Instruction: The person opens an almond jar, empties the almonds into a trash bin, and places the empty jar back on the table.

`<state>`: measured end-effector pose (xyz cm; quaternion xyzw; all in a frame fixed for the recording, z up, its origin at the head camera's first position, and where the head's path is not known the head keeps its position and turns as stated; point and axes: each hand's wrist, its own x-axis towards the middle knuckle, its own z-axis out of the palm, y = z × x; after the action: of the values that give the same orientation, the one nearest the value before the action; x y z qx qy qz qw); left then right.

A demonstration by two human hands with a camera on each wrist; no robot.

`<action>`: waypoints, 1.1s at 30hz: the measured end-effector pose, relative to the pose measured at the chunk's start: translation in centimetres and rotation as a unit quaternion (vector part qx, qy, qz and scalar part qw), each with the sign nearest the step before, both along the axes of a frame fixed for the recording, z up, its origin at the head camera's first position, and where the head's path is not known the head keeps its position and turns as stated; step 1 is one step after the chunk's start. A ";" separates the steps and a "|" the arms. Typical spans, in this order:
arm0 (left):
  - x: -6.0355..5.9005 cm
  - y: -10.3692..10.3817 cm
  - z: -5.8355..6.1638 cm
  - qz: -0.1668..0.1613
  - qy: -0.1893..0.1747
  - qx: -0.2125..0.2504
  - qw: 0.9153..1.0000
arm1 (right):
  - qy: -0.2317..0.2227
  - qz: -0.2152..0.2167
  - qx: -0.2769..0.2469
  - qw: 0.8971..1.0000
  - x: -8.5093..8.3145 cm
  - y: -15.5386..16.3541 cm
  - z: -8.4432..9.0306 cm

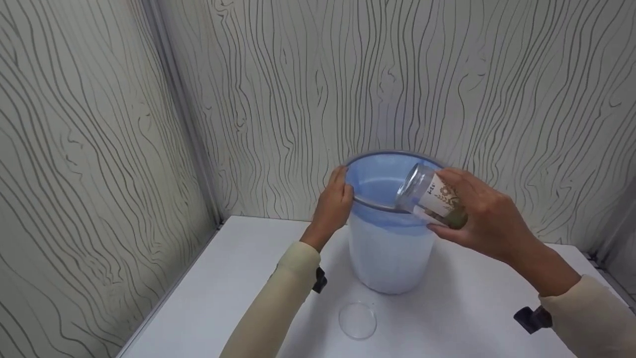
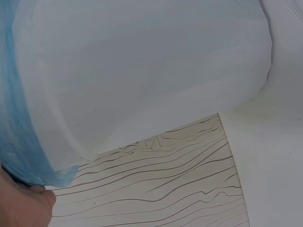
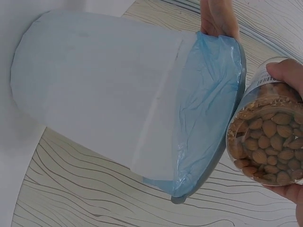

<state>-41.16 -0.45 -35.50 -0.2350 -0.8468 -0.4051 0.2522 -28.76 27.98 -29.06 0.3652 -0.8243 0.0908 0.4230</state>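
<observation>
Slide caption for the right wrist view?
Right hand grips a jar of almonds beside the rim of a white bin the left hand holds.

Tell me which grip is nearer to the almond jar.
Right. The right grip holds the jar, fingers and thumb around it; the left grip is apart from it, at the left side of the bin's rim.

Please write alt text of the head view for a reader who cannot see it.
A person's right hand holds a tilted, clear cylindrical jar with a white label at the mouth of a round white bin with a blue plastic liner, whose rim the left hand grips. A clear, round, lid-like disc lies in front on the white table.
</observation>
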 end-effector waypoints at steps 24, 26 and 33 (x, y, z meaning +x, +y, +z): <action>0.4 0.0 0.0 0.002 -0.021 0.001 1.000 | 0.010 -0.025 -0.009 1.000 -0.1 0.1 0.4; 0.4 0.0 -0.1 0.003 -0.021 0.001 1.000 | 0.012 -0.026 -0.010 1.000 -0.2 0.1 0.5; 0.3 0.0 -0.1 0.001 -0.018 0.002 1.000 | 0.011 -0.033 -0.004 0.999 -0.2 0.1 0.8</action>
<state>-40.87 -0.41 -35.57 -0.2267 -0.8506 -0.4107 0.2373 -28.95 28.09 -28.24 0.3373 -0.8308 0.0757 0.4362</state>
